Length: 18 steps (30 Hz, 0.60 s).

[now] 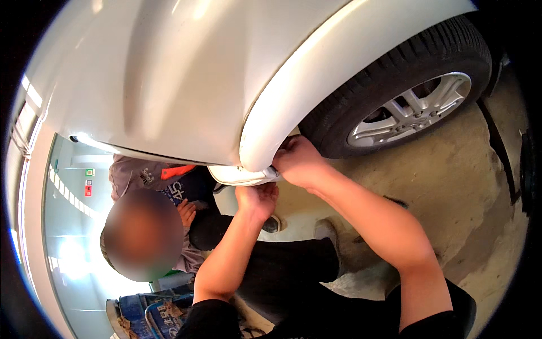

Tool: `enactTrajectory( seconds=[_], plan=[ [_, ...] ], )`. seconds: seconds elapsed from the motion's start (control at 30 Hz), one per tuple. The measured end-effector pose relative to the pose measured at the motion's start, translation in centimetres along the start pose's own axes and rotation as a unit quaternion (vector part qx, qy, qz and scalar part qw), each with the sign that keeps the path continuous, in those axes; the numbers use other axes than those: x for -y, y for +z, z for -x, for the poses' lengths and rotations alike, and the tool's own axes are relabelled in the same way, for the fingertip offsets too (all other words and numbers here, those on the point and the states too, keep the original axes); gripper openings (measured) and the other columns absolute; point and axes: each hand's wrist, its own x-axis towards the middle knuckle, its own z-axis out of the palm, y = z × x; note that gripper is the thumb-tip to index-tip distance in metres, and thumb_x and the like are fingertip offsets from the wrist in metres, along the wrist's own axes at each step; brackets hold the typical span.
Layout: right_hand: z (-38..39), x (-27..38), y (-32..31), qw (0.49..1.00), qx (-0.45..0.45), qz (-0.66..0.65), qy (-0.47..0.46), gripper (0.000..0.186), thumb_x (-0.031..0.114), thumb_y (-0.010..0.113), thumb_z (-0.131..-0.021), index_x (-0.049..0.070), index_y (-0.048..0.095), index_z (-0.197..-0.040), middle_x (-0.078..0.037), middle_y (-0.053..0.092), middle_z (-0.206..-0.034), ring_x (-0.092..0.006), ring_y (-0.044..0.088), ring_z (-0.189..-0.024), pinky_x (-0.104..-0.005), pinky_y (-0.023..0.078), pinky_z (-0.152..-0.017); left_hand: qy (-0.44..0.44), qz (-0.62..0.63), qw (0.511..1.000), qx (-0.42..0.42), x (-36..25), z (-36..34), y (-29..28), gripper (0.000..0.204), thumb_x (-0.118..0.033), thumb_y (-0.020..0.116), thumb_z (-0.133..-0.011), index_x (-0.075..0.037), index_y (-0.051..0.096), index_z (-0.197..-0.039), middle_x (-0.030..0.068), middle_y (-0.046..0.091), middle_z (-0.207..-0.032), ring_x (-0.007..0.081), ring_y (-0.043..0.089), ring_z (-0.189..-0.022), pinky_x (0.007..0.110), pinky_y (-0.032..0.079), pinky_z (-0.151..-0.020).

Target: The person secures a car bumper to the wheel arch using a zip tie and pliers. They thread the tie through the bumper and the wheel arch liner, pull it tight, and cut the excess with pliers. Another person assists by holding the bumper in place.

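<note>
A white car body panel (186, 73) fills the upper view, with a white wheel arch trim (268, 121) curving around the tyre (389, 85). Below the trim's lower end sits the white end of a side sill cover (243, 175). My left hand (258, 201) is under that sill end, palm turned up and fingers curled against its lower edge; some fingertips are hidden. Between trim and tyre, my right hand (301, 162) is closed at the arch trim's bottom corner. Its fingertips reach behind the edge, and what they grip is hidden.
Close by on the left, a person in a grey jacket (135, 175) crouches beside the car, a hand (186, 212) near the knees. Blue containers (164, 316) stand at lower left. The silver wheel rim (412, 110) is right of my hands, above a stained concrete floor (446, 186).
</note>
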Motion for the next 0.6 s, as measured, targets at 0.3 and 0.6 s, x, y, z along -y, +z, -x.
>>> enactTrajectory(
  seconds=[0.3,0.6],
  plan=[
    [1.9,-3.1,0.9,0.952,-0.068,-0.297,-0.032,0.036,0.027,0.056,-0.105,0.005,0.058,-0.078,0.002,0.054,-0.075,-0.0102,0.047,-0.073,-0.0302,0.041,-0.069,-0.035,0.037,0.998,-0.029,-0.3,1.6,2.4,0.044,-0.055,0.047,-0.101,-0.022,0.062,-0.126,-0.0042,0.063,-0.125,0.019,0.052,-0.12,0.041,0.038,-0.1],
    [5.6,-3.0,-2.5,0.981,-0.082,0.169,-0.045,0.04,0.034,0.055,-0.104,0.002,0.059,-0.08,-0.009,0.054,-0.07,-0.0192,0.049,-0.067,-0.0376,0.043,-0.067,0.02,0.155,0.986,0.055,-2.6,7.2,1.3,0.095,-0.081,0.034,-0.096,-0.019,0.014,-0.165,0.0062,0.014,-0.17,0.0367,0.015,-0.156,0.062,0.021,-0.122]
  ],
)
